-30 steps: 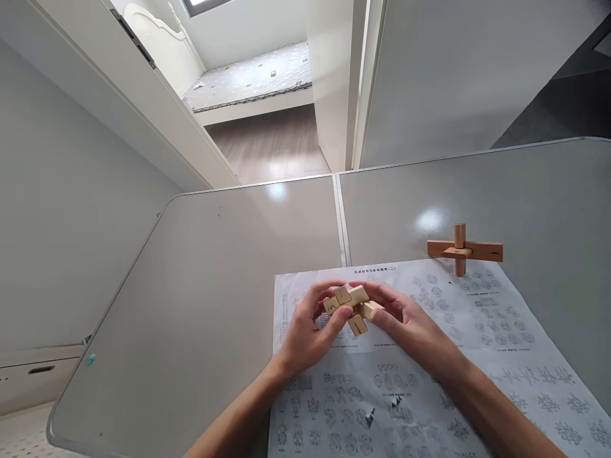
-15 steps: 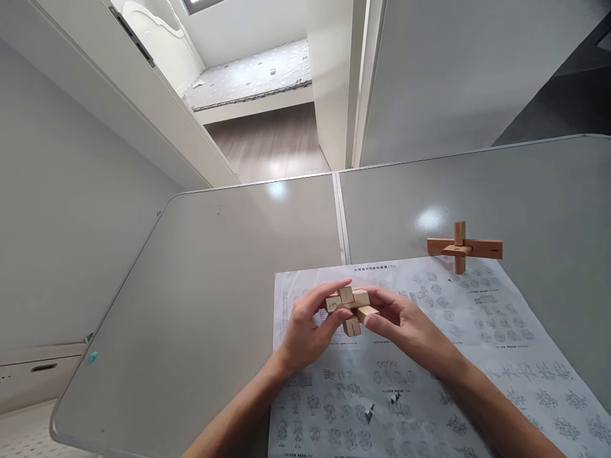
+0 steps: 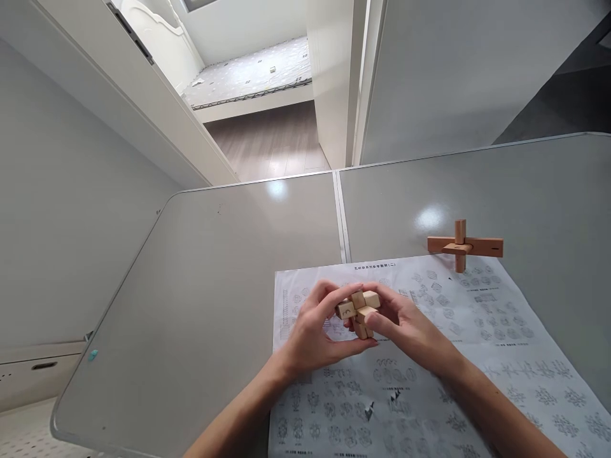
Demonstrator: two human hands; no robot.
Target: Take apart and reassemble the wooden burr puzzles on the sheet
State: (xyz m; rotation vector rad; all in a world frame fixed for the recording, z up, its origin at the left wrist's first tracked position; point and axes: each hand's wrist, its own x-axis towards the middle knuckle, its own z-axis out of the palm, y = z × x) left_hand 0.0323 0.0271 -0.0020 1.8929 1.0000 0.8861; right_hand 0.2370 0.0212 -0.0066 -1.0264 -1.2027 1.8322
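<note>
A small light wooden interlocking puzzle of crossed blocks is held above a printed sheet. My left hand grips it from the left, thumb underneath and fingers curled over the top. My right hand pinches it from the right side with thumb and fingers. Both hands are closed on the puzzle. Part of the puzzle is hidden behind my fingers.
A darker wooden cross puzzle stands on the grey table at the sheet's far right corner. A seam splits the tabletop. The table's left edge is rounded; a doorway and wooden floor lie beyond.
The puzzle has been turned in my hands and drawn slightly nearer and lower. My left thumb has moved under it and my fingers have closed tighter around it.
</note>
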